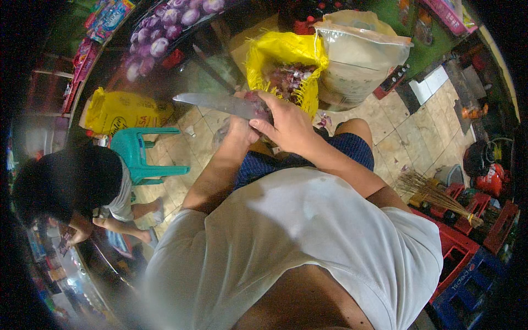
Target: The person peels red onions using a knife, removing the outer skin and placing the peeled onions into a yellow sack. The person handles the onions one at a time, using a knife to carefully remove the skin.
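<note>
My right hand [288,123] grips a knife, its handle hidden by my fingers. The broad metal blade [214,104] points left, its tip past my left wrist. A reddish-purple onion [262,108] is between my hands, against the blade. My left hand [242,128] holds it from below and is partly covered by the blade. Just beyond my hands stands an open yellow woven sack [284,44], with loose onion skins [293,78] inside. Peeled purple onions [169,18] lie heaped at the upper left, seemingly in clear plastic.
A large whitish sack [350,57] stands right of the yellow one. To the left are a teal plastic stool [130,150], another yellow sack [123,111] and a bent-over person [74,181]. A stick broom [441,196] rests over red crates [453,243] at right.
</note>
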Available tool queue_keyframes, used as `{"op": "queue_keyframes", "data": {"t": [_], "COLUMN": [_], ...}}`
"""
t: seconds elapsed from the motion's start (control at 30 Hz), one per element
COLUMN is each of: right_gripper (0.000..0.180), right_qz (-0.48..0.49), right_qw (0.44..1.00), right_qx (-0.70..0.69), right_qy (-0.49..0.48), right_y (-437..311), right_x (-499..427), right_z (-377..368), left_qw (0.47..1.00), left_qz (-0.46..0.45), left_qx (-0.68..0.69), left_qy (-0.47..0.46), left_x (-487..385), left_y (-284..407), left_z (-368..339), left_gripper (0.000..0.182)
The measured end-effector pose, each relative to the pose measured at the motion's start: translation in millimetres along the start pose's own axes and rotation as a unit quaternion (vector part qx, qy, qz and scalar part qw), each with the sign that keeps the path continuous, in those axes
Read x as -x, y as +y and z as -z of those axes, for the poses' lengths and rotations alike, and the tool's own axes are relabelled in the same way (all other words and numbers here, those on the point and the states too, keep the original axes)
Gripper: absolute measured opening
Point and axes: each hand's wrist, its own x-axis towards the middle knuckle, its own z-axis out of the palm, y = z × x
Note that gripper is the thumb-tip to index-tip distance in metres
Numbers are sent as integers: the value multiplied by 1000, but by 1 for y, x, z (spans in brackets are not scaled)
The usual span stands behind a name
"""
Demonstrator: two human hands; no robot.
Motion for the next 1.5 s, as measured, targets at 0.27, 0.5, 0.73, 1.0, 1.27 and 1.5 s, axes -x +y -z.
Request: {"op": "queue_keyframes", "data": {"t": [0.27, 0.5, 0.73, 1.0, 1.27, 1.5], "right_gripper": [61, 56, 52, 38, 47, 45], "right_qz": [11, -9, 18, -236, -301, -287], "right_qw": [1000, 994, 965, 720, 491, 631], "right_qx": [-9, -106, -236, -637, -772, -681], "right_qy": [10, 19, 115, -144, -271, -238], "right_y": [-7, -5, 7, 7, 25, 30], "right_x": [-3, -9, -27, -43, -48, -44], "right_z": [8, 7, -16, 20, 27, 27], "left_qw": [998, 976, 813, 856, 968, 959], "left_qz": [-47, -177, -449, -427, 73, 14], "left_qx": [-2, -86, -365, -291, 31, -128], "left_qy": [-48, -88, 68, 12, -239, -253], "left_x": [16, 13, 25, 7, -2, 8], "left_y": [6, 1, 0, 11, 24, 25], "left_z": [-13, -8, -15, -9, 16, 13], "left_gripper": [32, 30, 30, 34, 52, 44]}}
